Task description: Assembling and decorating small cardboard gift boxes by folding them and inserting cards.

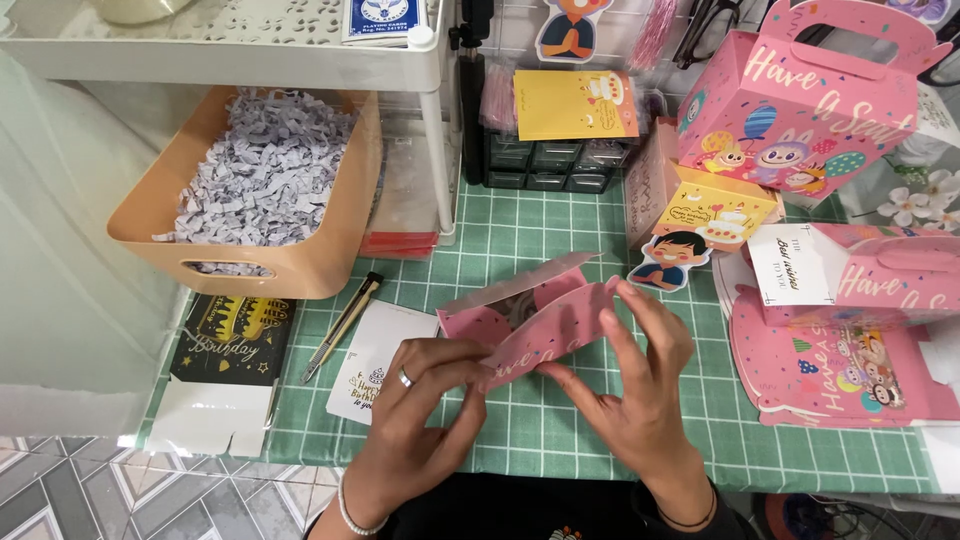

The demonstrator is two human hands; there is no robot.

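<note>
Both my hands hold a flat pink cardboard gift box point(530, 320) with cartoon prints, partly unfolded above the green grid mat point(560, 430). My left hand point(420, 410), wearing a ring and a bead bracelet, pinches the box's lower left corner. My right hand point(640, 380) grips its right side, fingers spread along the panel. A white greeting card point(370, 365) lies on the mat just left of my left hand.
A tan bin of shredded paper point(260, 190) stands at back left under a white shelf point(240, 45). A utility knife point(342, 325), a black card box point(232, 345), assembled pink boxes point(800, 100), flat pink boxes point(840, 360), small drawers point(550, 165) and stickers point(670, 258) surround the mat.
</note>
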